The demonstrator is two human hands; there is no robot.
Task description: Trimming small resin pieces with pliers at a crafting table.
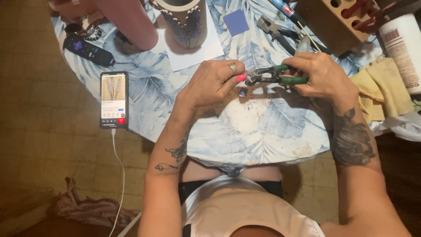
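Green-handled pliers (275,75), long axis running 3 to 9 o'clock above the leaf-print surface (263,131), are clenched in the right hand (322,77), their nose at 9 o'clock meeting the left hand (212,83), whose fingers (239,79) pinch something too small to identify.

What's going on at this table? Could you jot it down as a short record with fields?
Surface: round table with a leaf-print cloth
Right hand: grips green-handled pliers
Left hand: fingertips pinch at the pliers' tip; what is between them is too small to tell
Left of hands: phone on a white cable, screen lit
Behind: decorated cup on white paper, black remote, wooden block with holes
Right edge: yellow cloth
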